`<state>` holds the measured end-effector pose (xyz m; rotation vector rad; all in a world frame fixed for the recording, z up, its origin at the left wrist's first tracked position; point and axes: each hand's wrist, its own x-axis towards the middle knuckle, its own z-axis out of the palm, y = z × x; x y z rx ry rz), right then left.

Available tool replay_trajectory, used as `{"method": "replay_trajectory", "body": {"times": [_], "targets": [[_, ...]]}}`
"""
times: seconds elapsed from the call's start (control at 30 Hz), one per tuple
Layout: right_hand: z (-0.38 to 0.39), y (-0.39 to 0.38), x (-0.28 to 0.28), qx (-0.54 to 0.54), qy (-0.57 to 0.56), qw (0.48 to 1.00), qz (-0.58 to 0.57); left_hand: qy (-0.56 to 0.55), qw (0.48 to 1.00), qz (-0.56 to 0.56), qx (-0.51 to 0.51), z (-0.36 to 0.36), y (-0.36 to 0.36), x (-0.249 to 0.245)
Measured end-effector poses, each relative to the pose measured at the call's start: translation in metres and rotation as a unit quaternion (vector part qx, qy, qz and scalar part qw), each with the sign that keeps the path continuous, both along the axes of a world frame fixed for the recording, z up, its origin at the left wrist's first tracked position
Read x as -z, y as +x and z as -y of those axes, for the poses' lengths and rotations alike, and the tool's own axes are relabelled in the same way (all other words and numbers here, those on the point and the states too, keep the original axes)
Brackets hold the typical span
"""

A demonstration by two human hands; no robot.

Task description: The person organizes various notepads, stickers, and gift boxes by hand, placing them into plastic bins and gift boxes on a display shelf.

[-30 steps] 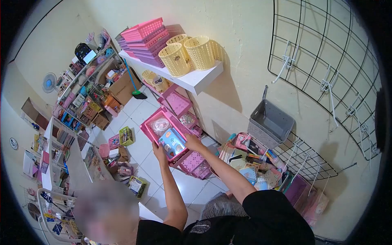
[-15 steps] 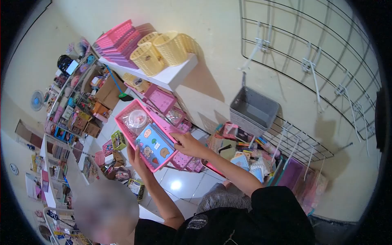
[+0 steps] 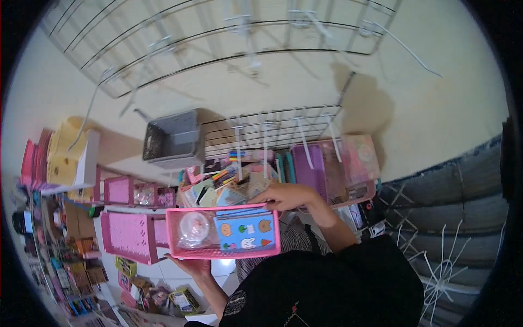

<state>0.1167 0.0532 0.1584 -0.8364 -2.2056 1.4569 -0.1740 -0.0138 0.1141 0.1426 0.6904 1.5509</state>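
A pink plastic basket (image 3: 223,254) is held in front of my body, its open top toward me. Inside lie a blue notebook (image 3: 243,234) with cartoon animal and vegetable pictures and, at left, a round whitish item in clear wrapping (image 3: 194,229). My left hand (image 3: 190,265) supports the basket from its near lower edge; the fingers are partly hidden beneath it. At the far right corner, my right hand (image 3: 287,197) grips the rim.
Beyond the basket is a heap of stationery (image 3: 223,188). A grey basket (image 3: 174,139) hangs on the wall beside wire racks with projecting hooks (image 3: 302,131). Pink trays (image 3: 128,234) stand at left, near a white shelf (image 3: 87,163) with yellow baskets. A purple bin (image 3: 309,169) sits at right.
My view has swung to the right, toward the wire racks and stationery heap. The pink basket, still in both hands, has come round with me and now sits nearly level across the view.
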Motion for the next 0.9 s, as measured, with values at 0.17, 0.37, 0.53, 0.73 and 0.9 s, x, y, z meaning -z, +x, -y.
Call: {"method": "replay_trajectory", "body": {"times": [0.17,0.37,0.53,0.73,0.9], "targets": [[0.032,0.079,0.003,0.077,-0.017,0.997,0.001,-0.009,0.988,0.054,0.144,-0.008,0.041,0.035],[0.071,0.135,0.016,0.093,-0.125,0.987,0.030,-0.042,0.850,-0.127,0.509,-0.014,0.057,0.071],[0.105,0.173,0.038,0.180,-0.134,0.973,-0.046,-0.118,0.820,-0.105,0.551,-0.006,0.113,0.057],[0.152,0.182,0.072,0.584,-0.025,0.793,-0.171,-0.062,0.861,-0.121,0.490,0.009,0.160,0.064],[0.185,0.140,0.138,0.870,-0.066,0.411,-0.262,-0.085,0.884,-0.022,0.460,0.016,0.196,0.096]]}}
